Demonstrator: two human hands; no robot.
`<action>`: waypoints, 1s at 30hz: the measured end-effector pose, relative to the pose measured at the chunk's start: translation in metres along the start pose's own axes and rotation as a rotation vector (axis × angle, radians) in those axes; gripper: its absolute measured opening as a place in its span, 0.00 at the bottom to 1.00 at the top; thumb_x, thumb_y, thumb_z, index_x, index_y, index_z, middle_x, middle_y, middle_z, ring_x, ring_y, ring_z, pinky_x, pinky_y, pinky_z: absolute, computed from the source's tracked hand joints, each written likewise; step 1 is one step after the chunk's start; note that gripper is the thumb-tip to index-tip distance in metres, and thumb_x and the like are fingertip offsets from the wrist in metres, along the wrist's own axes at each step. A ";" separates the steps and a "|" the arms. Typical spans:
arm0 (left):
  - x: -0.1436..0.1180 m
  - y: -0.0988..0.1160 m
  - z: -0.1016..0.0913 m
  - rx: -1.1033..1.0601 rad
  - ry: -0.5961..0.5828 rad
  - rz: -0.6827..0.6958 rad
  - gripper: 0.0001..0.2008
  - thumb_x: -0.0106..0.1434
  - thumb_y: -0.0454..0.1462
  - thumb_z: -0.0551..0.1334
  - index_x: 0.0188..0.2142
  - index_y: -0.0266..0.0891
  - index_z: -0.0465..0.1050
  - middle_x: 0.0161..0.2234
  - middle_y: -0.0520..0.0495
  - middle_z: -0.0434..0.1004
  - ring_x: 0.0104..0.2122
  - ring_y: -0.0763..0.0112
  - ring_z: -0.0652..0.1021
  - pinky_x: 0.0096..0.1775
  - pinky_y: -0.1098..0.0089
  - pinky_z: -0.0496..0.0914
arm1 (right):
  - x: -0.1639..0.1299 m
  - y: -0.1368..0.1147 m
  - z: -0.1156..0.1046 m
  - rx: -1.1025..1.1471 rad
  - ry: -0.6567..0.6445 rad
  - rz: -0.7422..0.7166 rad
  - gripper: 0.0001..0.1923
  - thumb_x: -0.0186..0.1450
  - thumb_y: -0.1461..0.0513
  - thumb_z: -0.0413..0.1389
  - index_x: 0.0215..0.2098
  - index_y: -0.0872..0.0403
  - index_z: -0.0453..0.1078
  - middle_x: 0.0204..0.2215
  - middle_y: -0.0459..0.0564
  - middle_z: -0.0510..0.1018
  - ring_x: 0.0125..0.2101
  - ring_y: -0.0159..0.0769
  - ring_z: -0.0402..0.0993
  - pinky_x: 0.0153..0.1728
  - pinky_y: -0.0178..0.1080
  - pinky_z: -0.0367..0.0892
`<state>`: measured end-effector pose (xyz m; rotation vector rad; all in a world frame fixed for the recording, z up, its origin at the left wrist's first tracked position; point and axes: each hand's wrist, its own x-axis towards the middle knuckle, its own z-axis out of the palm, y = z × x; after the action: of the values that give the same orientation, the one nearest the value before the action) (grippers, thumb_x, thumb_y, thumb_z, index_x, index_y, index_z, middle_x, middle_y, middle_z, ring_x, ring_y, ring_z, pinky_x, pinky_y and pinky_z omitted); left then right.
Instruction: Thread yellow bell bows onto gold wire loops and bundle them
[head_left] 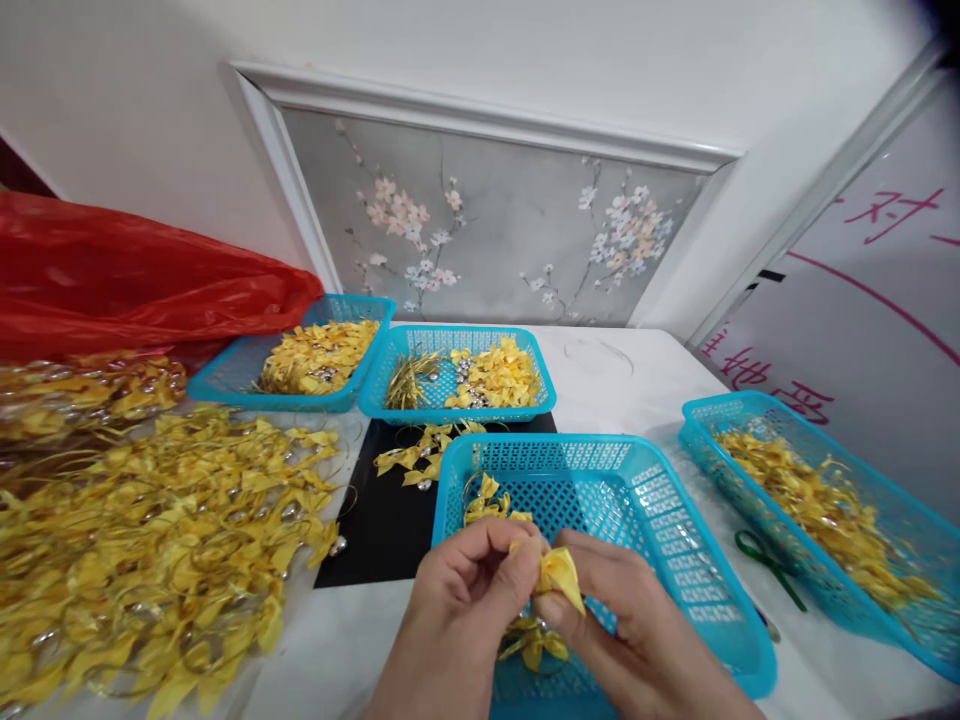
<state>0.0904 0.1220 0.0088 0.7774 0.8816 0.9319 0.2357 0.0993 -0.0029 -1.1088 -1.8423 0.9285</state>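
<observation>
The scene is bright and evenly lit by soft indoor light, with colours strong and clear. Shadows are faint: only thin, soft ones lie under the blue baskets (600, 500) on the white tabletop (645, 380). The red plastic bag (135, 270) shows small shiny glints, and the pile of yellow ribbons (150, 540) gleams in spots. Straight lines bend toward the edges, as from a wide lens, and the top right corner darkens. The hands (525, 610) near the bottom edge look slightly soft; the middle is sharp.
</observation>
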 end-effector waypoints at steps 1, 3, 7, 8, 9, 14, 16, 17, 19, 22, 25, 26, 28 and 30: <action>0.000 0.002 0.001 0.054 0.010 0.041 0.11 0.59 0.41 0.65 0.23 0.39 0.73 0.28 0.51 0.71 0.32 0.70 0.69 0.37 0.72 0.65 | -0.001 0.000 -0.004 -0.007 0.003 0.007 0.12 0.69 0.62 0.50 0.27 0.51 0.63 0.26 0.45 0.68 0.29 0.35 0.65 0.29 0.36 0.61; 0.000 0.005 0.001 0.151 0.042 0.097 0.10 0.60 0.42 0.65 0.25 0.40 0.73 0.29 0.51 0.73 0.34 0.68 0.70 0.39 0.71 0.64 | -0.004 0.000 -0.012 -0.026 -0.011 0.058 0.11 0.69 0.58 0.50 0.29 0.51 0.65 0.26 0.45 0.68 0.28 0.35 0.65 0.28 0.36 0.60; -0.003 0.010 -0.002 0.267 0.063 0.096 0.11 0.60 0.43 0.64 0.26 0.40 0.74 0.28 0.51 0.72 0.32 0.69 0.69 0.36 0.71 0.63 | -0.004 0.000 -0.020 0.074 0.033 0.253 0.18 0.71 0.51 0.45 0.32 0.53 0.67 0.23 0.44 0.66 0.24 0.32 0.62 0.25 0.35 0.58; -0.003 0.011 -0.003 0.286 0.049 0.096 0.11 0.60 0.44 0.64 0.26 0.40 0.74 0.27 0.52 0.72 0.30 0.69 0.68 0.35 0.72 0.63 | -0.002 0.000 -0.019 0.125 0.053 0.284 0.20 0.71 0.49 0.44 0.31 0.53 0.66 0.21 0.43 0.65 0.23 0.32 0.61 0.24 0.34 0.57; -0.003 0.011 -0.004 0.300 0.038 0.094 0.12 0.59 0.44 0.64 0.25 0.40 0.74 0.26 0.52 0.71 0.30 0.70 0.68 0.33 0.72 0.63 | 0.000 0.000 -0.017 0.167 0.069 0.299 0.22 0.70 0.47 0.44 0.30 0.53 0.66 0.20 0.43 0.64 0.23 0.31 0.60 0.23 0.34 0.56; -0.004 0.017 -0.007 0.229 0.085 0.073 0.13 0.56 0.48 0.66 0.25 0.42 0.76 0.24 0.52 0.70 0.29 0.68 0.68 0.31 0.73 0.64 | 0.011 -0.003 -0.003 0.229 0.093 0.294 0.24 0.69 0.46 0.46 0.23 0.53 0.60 0.19 0.41 0.59 0.21 0.29 0.54 0.21 0.34 0.51; -0.006 0.020 -0.009 0.155 0.090 0.053 0.15 0.53 0.50 0.68 0.23 0.42 0.76 0.22 0.53 0.69 0.27 0.69 0.67 0.30 0.72 0.63 | 0.013 -0.004 0.001 0.238 0.109 0.299 0.24 0.69 0.46 0.46 0.22 0.52 0.58 0.19 0.41 0.58 0.21 0.29 0.52 0.21 0.34 0.50; -0.007 0.021 -0.011 0.126 0.073 0.028 0.15 0.51 0.51 0.69 0.23 0.42 0.76 0.22 0.53 0.69 0.26 0.69 0.67 0.29 0.72 0.64 | 0.013 -0.004 0.002 0.238 0.116 0.297 0.24 0.69 0.46 0.45 0.23 0.52 0.58 0.19 0.41 0.57 0.21 0.29 0.51 0.21 0.34 0.50; -0.008 0.021 -0.014 0.109 0.031 -0.042 0.15 0.48 0.50 0.71 0.23 0.41 0.77 0.22 0.52 0.70 0.26 0.70 0.66 0.30 0.72 0.64 | 0.013 -0.005 0.005 0.230 0.130 0.289 0.23 0.69 0.47 0.46 0.22 0.52 0.58 0.19 0.40 0.57 0.21 0.29 0.51 0.20 0.33 0.49; -0.007 0.017 -0.018 0.107 0.023 -0.108 0.13 0.50 0.46 0.71 0.24 0.40 0.76 0.23 0.53 0.68 0.27 0.72 0.66 0.32 0.72 0.63 | 0.013 -0.006 0.006 0.259 0.139 0.284 0.24 0.70 0.47 0.45 0.21 0.52 0.56 0.18 0.40 0.57 0.20 0.29 0.51 0.21 0.33 0.51; -0.004 0.013 -0.020 0.076 0.022 -0.113 0.12 0.55 0.44 0.69 0.23 0.39 0.73 0.22 0.55 0.66 0.27 0.72 0.64 0.32 0.73 0.62 | 0.011 -0.004 0.007 0.343 0.130 0.295 0.24 0.69 0.46 0.46 0.23 0.52 0.58 0.19 0.41 0.59 0.21 0.29 0.54 0.22 0.33 0.53; -0.003 0.013 -0.021 0.064 0.022 -0.106 0.12 0.56 0.43 0.68 0.23 0.39 0.72 0.22 0.55 0.66 0.27 0.72 0.64 0.32 0.73 0.62 | 0.010 -0.003 0.007 0.366 0.130 0.309 0.23 0.68 0.46 0.48 0.24 0.53 0.60 0.19 0.41 0.59 0.21 0.29 0.53 0.22 0.33 0.53; -0.002 0.012 -0.021 0.053 0.027 -0.084 0.11 0.57 0.42 0.67 0.24 0.39 0.73 0.24 0.54 0.67 0.28 0.72 0.65 0.33 0.73 0.62 | 0.009 -0.002 0.010 0.390 0.155 0.342 0.19 0.66 0.48 0.53 0.27 0.54 0.65 0.20 0.40 0.60 0.21 0.28 0.52 0.22 0.32 0.52; -0.001 0.012 -0.021 0.042 0.032 -0.058 0.09 0.57 0.41 0.67 0.25 0.39 0.75 0.25 0.53 0.69 0.30 0.71 0.67 0.35 0.72 0.63 | 0.008 -0.002 0.017 0.407 0.224 0.346 0.17 0.64 0.50 0.58 0.26 0.54 0.68 0.19 0.40 0.62 0.21 0.28 0.53 0.22 0.32 0.54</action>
<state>0.0679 0.1298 0.0103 0.7707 0.9498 0.8797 0.2180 0.1027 -0.0067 -1.2296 -1.2302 1.2542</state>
